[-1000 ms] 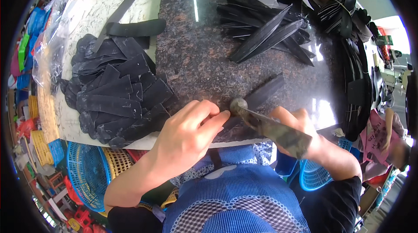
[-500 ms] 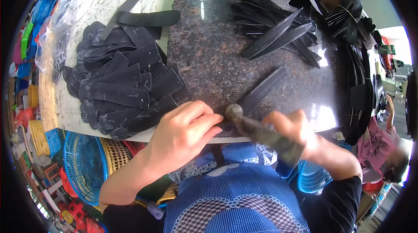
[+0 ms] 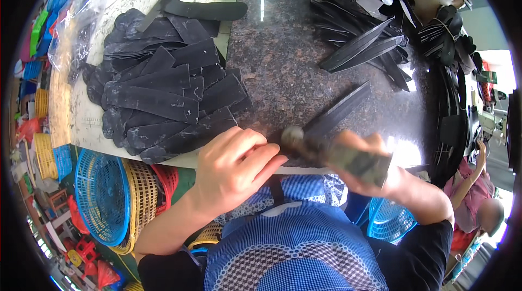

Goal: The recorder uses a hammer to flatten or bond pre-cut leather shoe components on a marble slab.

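My right hand (image 3: pixel 370 174) grips a hammer (image 3: pixel 353 161), smeared by motion, at the table's near edge. Its round metal head end (image 3: pixel 293 134) hovers by my left fingertips, over a dark patch of the tabletop. My left hand (image 3: pixel 236 163) is closed, thumb and fingers pinched together; whatever they hold is hidden. Just beyond the hammer lies a single folded black strip (image 3: pixel 342 109). To the left of it, beside my left hand, spreads a heap of flat black strips (image 3: pixel 157 95) with rounded ends.
Several folded black pieces (image 3: pixel 364 46) lie at the far right of the dark stone slab (image 3: pixel 277 52). Bundled black pieces (image 3: pixel 450 122) line the right edge. Clear plastic wrap (image 3: pixel 76 46) is at the left. Blue baskets (image 3: pixel 100 198) stand below; a person (image 3: pixel 473 188) sits at right.
The view has shifted, so the tabletop things appear further right and slightly higher. The hammer's body has turned nearer level, still in my right hand. My left fingers stay pinched.
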`<state>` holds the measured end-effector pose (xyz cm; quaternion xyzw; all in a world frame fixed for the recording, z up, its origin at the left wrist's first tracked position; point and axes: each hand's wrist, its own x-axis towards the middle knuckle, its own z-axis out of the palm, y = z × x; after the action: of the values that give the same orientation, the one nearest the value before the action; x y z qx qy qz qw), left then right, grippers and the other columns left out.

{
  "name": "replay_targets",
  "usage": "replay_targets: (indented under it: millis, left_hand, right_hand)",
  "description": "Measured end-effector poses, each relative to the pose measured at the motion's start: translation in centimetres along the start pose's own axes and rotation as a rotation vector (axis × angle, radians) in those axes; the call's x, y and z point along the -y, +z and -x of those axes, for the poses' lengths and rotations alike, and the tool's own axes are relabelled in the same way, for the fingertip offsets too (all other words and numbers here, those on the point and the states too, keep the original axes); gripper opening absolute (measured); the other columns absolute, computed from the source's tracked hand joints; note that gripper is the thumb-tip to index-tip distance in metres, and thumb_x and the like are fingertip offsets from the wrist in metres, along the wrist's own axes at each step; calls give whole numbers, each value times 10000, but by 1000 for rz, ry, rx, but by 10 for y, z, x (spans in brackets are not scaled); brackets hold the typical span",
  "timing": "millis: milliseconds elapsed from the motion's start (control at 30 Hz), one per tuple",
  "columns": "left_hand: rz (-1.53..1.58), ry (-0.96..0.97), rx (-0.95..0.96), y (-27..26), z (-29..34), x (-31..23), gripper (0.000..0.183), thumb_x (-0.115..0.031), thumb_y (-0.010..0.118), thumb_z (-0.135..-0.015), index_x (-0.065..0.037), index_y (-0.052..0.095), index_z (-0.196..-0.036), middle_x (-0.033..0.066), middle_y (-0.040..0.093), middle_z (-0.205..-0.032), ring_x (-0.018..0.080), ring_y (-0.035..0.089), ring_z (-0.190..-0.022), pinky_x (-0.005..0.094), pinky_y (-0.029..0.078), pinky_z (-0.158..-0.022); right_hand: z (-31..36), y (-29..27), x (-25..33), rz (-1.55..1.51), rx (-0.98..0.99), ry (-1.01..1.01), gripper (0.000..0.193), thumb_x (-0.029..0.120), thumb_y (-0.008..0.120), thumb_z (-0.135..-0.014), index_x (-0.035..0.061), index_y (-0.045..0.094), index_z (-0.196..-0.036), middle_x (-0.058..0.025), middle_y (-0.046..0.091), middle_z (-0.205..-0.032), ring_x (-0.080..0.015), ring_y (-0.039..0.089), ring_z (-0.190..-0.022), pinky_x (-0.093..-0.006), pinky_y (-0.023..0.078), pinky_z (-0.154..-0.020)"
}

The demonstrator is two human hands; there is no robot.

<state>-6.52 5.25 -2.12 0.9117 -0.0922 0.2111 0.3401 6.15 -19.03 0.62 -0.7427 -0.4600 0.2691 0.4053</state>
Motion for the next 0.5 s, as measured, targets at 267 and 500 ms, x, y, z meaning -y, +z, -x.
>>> replay_targets:
  millis: [267,500]
  left_hand:
    - [56,7,-71,8,3,-1,261,2,896,-658,-24,743,-868,46,634,-790,216,608,-646,327,476,-546]
    - [58,59,37,3,-12,11,274,-46,911,-627,-35,745,-845,37,639,-799,201,606,-652,323,477,-547]
  right_hand:
    - [-7,-17,10,259,29,-93,257,51,733,-846,25,570,-1043,-70,647,-718,-261,680,-547,-356,521,-480]
    - [14,-7,-1,217,44,10,229,89,719,-903,18,593,-1082,-71,654,-787,-215,633,-532,-313,466,-463]
